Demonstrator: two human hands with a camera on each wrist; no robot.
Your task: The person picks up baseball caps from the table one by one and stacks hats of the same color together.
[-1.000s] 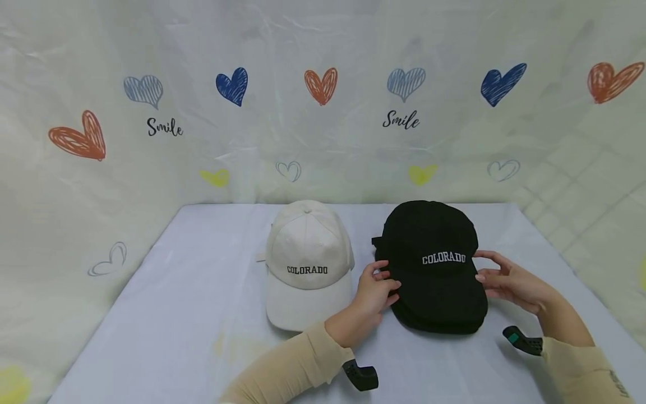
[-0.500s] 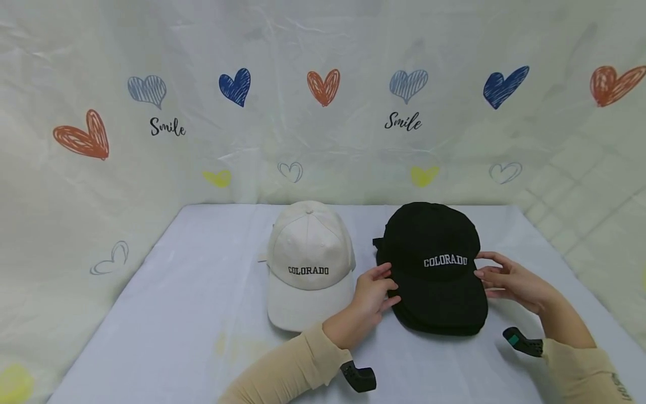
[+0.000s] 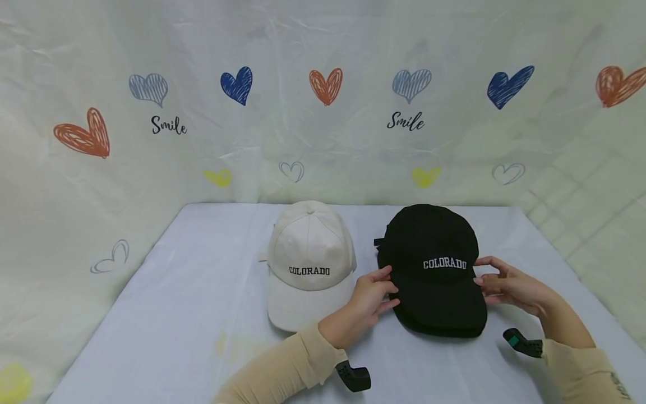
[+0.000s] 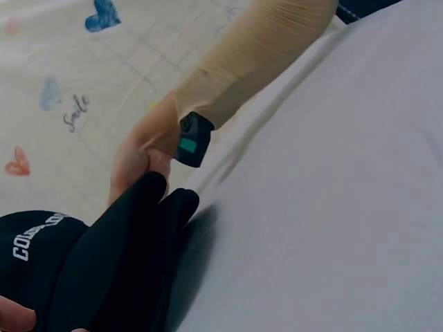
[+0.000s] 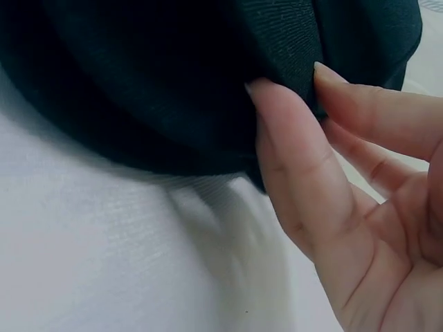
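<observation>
Two black caps are stacked, their brims showing one over the other in the left wrist view. The upper black cap (image 3: 436, 280) has white "COLORADO" lettering on its front. At its left side, where brim meets crown, my left hand (image 3: 364, 300) holds the edge with its fingertips. My right hand (image 3: 515, 289) grips the opposite edge; in the right wrist view its thumb (image 5: 294, 138) and a finger lie against the dark cloth. Most of the lower black cap (image 4: 181, 207) is hidden under the upper one. Left of the pair sits a white cap (image 3: 309, 247) with black "COLORADO" lettering.
A white-covered table (image 3: 202, 269) bears the caps. Behind it hangs a pale backdrop (image 3: 272, 129) printed with hearts and "Smile". Black wrist devices (image 3: 523, 342) stick out under both sleeves. My left forearm passes just in front of the white cap's brim.
The upper black cap has shifted slightly down toward me, and its crown lines up more smoothly over the lower one. Both hands have kept their places at its sides.
</observation>
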